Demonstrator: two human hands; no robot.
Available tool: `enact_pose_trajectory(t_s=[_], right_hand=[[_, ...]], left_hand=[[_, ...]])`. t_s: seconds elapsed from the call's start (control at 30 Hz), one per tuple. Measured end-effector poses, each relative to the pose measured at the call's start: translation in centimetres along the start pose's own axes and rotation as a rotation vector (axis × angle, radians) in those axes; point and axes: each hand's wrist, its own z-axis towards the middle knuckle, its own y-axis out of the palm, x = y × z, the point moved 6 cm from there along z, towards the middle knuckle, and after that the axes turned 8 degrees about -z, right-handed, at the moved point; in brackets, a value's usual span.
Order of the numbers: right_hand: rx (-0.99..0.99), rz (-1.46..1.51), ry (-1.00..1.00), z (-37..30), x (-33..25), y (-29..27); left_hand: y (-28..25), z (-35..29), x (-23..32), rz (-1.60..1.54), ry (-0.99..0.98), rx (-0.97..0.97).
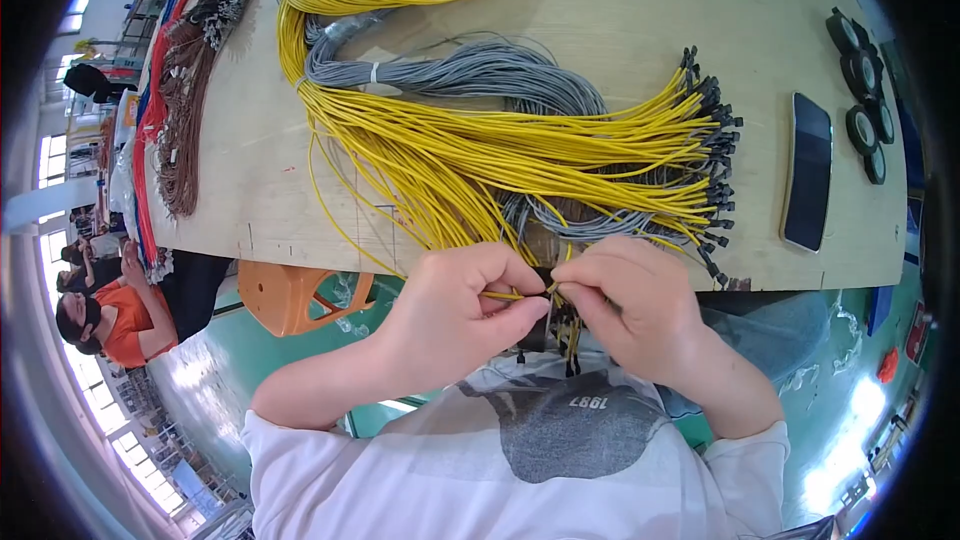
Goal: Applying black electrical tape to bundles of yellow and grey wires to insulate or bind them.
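Observation:
Just past the table's near edge, both of my hands work close together, fingers pinched. My left hand (450,305) is closed on a thin yellow wire (505,296). My right hand (632,305) pinches the same spot from the other side, also on yellow wire; the fingertips hide the exact point. Below them, a few wire ends with black connectors (572,365) hang down in front of my shirt. A large bundle of yellow wires (470,130) fans across the table, its ends carrying black connectors (722,140) at the right. Grey wires (460,75) lie behind and under it.
A dark-screened phone (808,175) and several rolls of black tape (860,75) lie at the right. Brown wires (183,125) and red wires (152,130) line the table's left end. An orange stool (272,295) stands left of me; beyond sits a person in orange (132,315).

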Motion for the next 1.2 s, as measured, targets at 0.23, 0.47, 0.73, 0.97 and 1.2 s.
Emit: enact_pose_trajectory(t_s=[0.23, 0.47, 0.73, 0.97, 1.2], right_hand=[[-0.253, 0.034, 0.157, 4.4, -0.8, -0.4], [-0.894, -0.181, 0.275, 8.2, 1.0, 3.6], [-1.252, -0.323, -0.084, 9.1, -0.9, 6.2], [-0.248, 0.361, 0.404, 4.1, -0.1, -0.9], [-0.040, 0.530, 0.335, -4.9, -0.3, -1.8]], left_hand=[[1.2, -0.7, 4.3, 0.632, 0.503, -0.030], [4.0, -1.7, 4.4, 1.259, 0.831, -0.052], [5.2, -2.8, 4.5, 1.384, 0.997, 0.098], [0.9, -2.6, -2.5, -0.273, 0.177, 0.170], [4.6, -0.7, -4.6, -1.061, -0.497, -0.327]])
